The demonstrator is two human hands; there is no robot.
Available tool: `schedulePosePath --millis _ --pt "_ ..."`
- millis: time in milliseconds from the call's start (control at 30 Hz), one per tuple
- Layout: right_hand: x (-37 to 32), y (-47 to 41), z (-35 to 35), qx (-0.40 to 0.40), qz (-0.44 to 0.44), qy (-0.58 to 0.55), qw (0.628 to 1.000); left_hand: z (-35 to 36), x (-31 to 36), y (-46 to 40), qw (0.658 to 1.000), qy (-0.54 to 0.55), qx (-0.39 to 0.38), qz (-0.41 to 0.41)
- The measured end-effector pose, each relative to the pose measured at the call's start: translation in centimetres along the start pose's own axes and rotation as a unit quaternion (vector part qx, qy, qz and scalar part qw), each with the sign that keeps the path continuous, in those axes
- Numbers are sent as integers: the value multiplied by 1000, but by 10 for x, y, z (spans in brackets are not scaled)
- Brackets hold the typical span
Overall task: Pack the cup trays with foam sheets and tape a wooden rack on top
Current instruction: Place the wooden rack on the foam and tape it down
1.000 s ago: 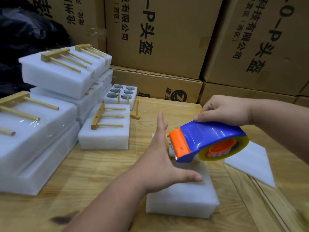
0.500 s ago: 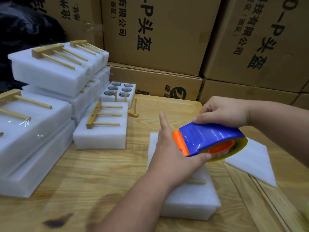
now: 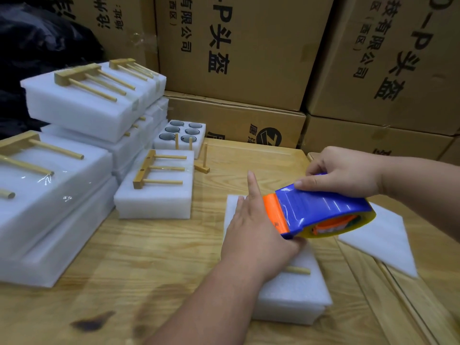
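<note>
A white foam-wrapped cup tray (image 3: 291, 297) lies on the wooden table (image 3: 159, 247) in front of me. A wooden rack lies on top of it; only one peg end (image 3: 298, 270) shows past my wrist. My left hand (image 3: 254, 232) rests flat on the tray and rack with straight fingers. My right hand (image 3: 346, 176) grips a blue and orange tape dispenser (image 3: 316, 210) from above, its orange end against my left hand just over the tray.
Finished foam packs with taped racks are stacked at the left (image 3: 82, 100). A single pack (image 3: 159, 188) stands mid-table, with an open cup tray (image 3: 181, 133) and a loose rack (image 3: 202, 163) behind it. A foam sheet (image 3: 383, 242) lies at the right. Cardboard boxes (image 3: 249, 58) wall the back.
My left hand has come down from an upright pose onto the tray and rack. The tape dispenser has lowered toward the tray, against that hand.
</note>
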State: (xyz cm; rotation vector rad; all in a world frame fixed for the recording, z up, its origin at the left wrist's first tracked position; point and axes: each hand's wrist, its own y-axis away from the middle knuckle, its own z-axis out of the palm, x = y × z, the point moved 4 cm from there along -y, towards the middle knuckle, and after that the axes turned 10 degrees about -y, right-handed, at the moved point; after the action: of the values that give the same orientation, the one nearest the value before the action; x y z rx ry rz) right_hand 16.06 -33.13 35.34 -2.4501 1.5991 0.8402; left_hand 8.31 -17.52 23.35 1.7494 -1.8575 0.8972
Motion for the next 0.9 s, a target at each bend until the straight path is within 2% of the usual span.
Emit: schedulePosePath --millis 233,433,700,900 --pt "17 8 3 28 -27 -54 998 8 -8 -2 999 -41 -12 6" --pt "19 13 -2 29 -34 -79 996 8 -11 -4 993 -116 -15 -14" --pt "33 29 -9 19 1 -80 997 10 -11 -2 987 -153 -27 -42" --pt "72 66 -41 85 40 -115 989 11 -13 -3 983 -171 -33 -51"
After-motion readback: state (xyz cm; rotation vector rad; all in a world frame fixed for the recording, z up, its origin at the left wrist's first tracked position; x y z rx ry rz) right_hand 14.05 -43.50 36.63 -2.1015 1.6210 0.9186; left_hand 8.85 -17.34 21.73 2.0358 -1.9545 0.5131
